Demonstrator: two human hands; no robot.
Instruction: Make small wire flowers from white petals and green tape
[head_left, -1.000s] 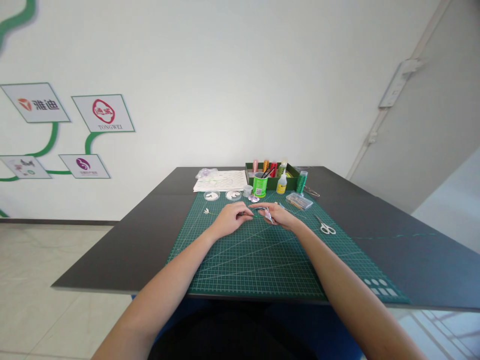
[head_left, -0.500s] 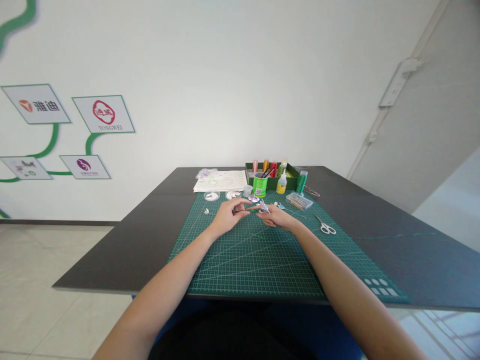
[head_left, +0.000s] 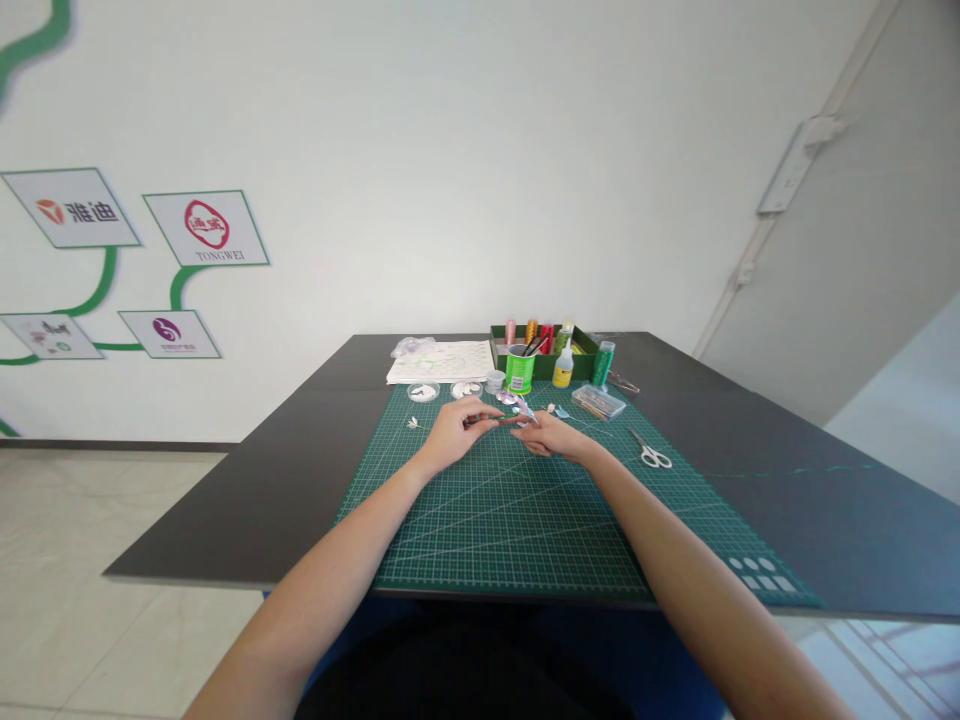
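Over the middle of the green cutting mat (head_left: 510,520) my two hands work close together. My right hand (head_left: 553,437) is closed on a small iridescent pink-and-blue flower ornament (head_left: 525,410), whose petals stand up above the fingers. My left hand (head_left: 452,432) is closed in a pinch, its fingertips at a thin strand or stem running toward the ornament; what exactly it grips is too small to make out. Just behind the hands lies a shiny lilac piece (head_left: 506,397). Small white and blue flower parts on wires (head_left: 561,411) rest right of them.
Behind stand a green can with dark-handled tools (head_left: 519,372), a glue bottle (head_left: 562,370), a green thread spool (head_left: 603,364) and a box of spools (head_left: 583,362). Scissors (head_left: 654,457) and a clear case (head_left: 598,402) lie right; white sheets (head_left: 450,360) and shallow dishes (head_left: 424,392) lie left.
The flower ornament has tilted and shifted slightly left in my right hand. My left fingers have closed in a little; both arms stay nearly where they were.
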